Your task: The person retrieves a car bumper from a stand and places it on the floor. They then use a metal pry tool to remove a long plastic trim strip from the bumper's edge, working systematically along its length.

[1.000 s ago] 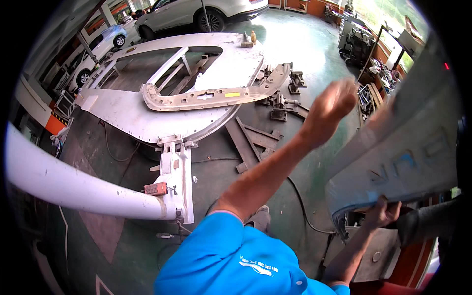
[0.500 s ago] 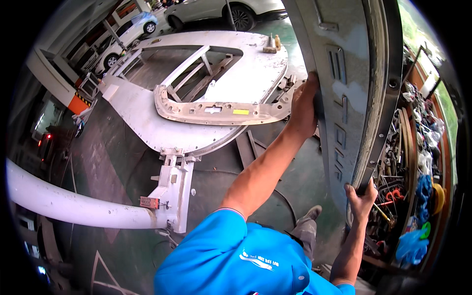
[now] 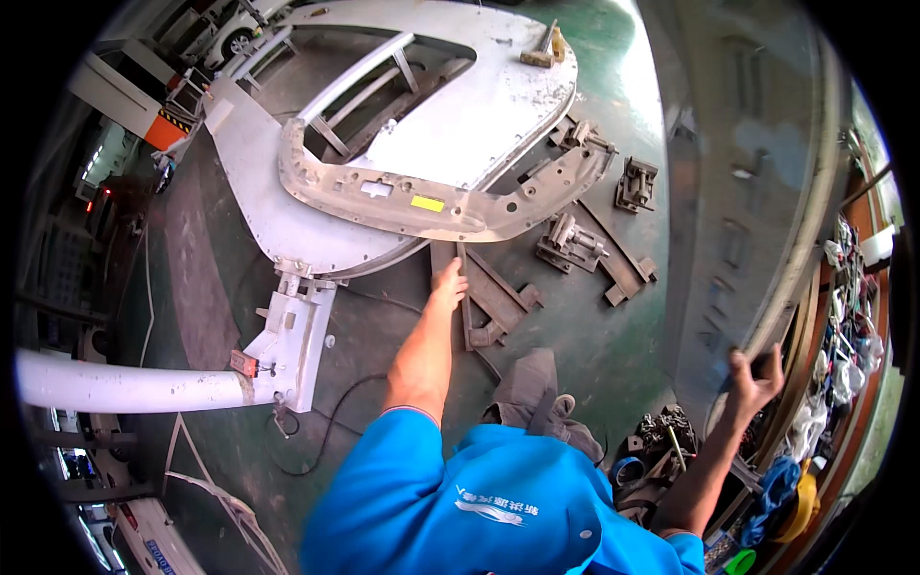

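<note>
My left hand [image 3: 448,285] is off the panel, its fingers loosely parted with nothing in them. It hangs over the floor, just below the near edge of a curved beige metal car-body part [image 3: 479,222] with bolt holes and a yellow label. That part lies across a large white steel frame [image 3: 431,144]. On the right, a tall grey car-body panel [image 3: 733,220] with raised lettering stands upright, blurred. Beside its lower edge is my right hand [image 3: 752,385], thumb and fingers apart. The thumb overlaps the panel's edge; whether it touches is unclear.
Steel clamps [image 3: 570,241] and metal brackets [image 3: 498,297] lie on the green floor. A hammer [image 3: 544,50] rests on the frame's far end. A white pipe [image 3: 134,383] extends at left. Shelving with tools and plastic bags [image 3: 848,364] lines the right side.
My left hand has let go of the grey panel and swung left and down. The panel appears farther right and blurred. My right hand's fingers have opened at its lower edge. The view has shifted downward.
</note>
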A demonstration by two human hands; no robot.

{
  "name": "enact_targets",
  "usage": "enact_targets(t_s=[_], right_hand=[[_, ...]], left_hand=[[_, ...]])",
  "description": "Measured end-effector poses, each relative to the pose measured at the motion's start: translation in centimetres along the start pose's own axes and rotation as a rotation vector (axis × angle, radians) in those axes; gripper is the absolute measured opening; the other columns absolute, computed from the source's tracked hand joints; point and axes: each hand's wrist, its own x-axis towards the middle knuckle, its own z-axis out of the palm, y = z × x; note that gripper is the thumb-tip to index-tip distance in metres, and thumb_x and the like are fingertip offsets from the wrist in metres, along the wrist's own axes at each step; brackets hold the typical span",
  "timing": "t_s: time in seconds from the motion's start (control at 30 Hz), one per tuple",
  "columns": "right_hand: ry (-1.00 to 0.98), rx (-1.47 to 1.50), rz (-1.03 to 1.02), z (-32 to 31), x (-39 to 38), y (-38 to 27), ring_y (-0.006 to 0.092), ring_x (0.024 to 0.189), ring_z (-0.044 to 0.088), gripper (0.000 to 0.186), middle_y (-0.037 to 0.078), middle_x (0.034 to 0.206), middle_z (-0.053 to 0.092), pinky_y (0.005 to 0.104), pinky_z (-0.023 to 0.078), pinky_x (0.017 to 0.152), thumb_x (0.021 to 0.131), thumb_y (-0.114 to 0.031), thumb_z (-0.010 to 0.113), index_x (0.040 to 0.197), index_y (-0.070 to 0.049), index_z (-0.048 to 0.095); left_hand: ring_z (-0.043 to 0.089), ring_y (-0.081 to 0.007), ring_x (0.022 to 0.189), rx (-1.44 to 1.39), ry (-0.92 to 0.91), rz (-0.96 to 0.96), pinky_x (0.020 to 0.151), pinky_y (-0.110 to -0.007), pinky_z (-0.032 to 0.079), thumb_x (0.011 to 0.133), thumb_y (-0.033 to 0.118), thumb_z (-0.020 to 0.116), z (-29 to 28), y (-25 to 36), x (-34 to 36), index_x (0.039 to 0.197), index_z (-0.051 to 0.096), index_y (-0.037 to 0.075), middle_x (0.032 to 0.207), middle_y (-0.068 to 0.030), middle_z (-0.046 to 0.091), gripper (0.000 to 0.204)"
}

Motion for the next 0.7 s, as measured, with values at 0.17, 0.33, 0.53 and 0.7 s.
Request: enact_targets(t_s=[0.17,0.33,0.53,0.7], right_hand=[[0.049,-0.009,0.003,-1.7,10.7,6.0,0.0202,0.094,0.063,0.073,0.012,0.103,0.067,0.0326,0.051,0.082,0.073,-0.042,0.083,0.12,0.009,0.059],[-0.077,0.121,0.143,-5.5,20.9,12.2,0.0262,0.098,0.066,0.072,0.016,0.109,0.065,0.0391,0.056,0.084,0.075,-0.033,0.083,0.124,0.01,0.053],[-0.163,0.1,0.195,-4.7,30.4,17.8,0.0198,0.086,0.065,0.068,0.01,0.096,0.066,0.0332,0.053,0.077,0.071,-0.036,0.083,0.115,0.009,0.057],[-0.269,-0.013,0.278,-0.1,40.3,19.2,0.0149,0.087,0.063,0.087,0.009,0.101,0.068,0.0285,0.05,0.077,0.066,-0.056,0.084,0.119,0.008,0.06]], left_hand=[[0.052,-0.042,0.127,-0.292,0.295,-0.171,0.102,-0.057,0.045,0.087,0.047,0.072,2.1,-1.2,11.0,0.145,0.042,0.001,0.144,-0.0274,0.046,0.08],[0.041,-0.0391,0.138,-0.7,0.226,-0.177,0.109,-0.06,0.038,0.085,0.048,0.074,8.9,-1.1,21.0,0.149,0.035,0.004,0.149,-0.0184,0.044,0.086],[0.051,-0.0385,0.128,-0.841,0.145,-0.151,0.109,-0.056,0.039,0.087,0.041,0.063,8.1,-1.0,24.7,0.141,0.048,0.006,0.14,-0.0151,0.055,0.066],[0.059,-0.0412,0.112,-0.709,0.402,0.173,0.098,-0.059,0.048,0.072,0.007,0.073,5.0,5.1,21.0,0.13,0.051,-0.008,0.124,-0.0196,0.06,0.064]])
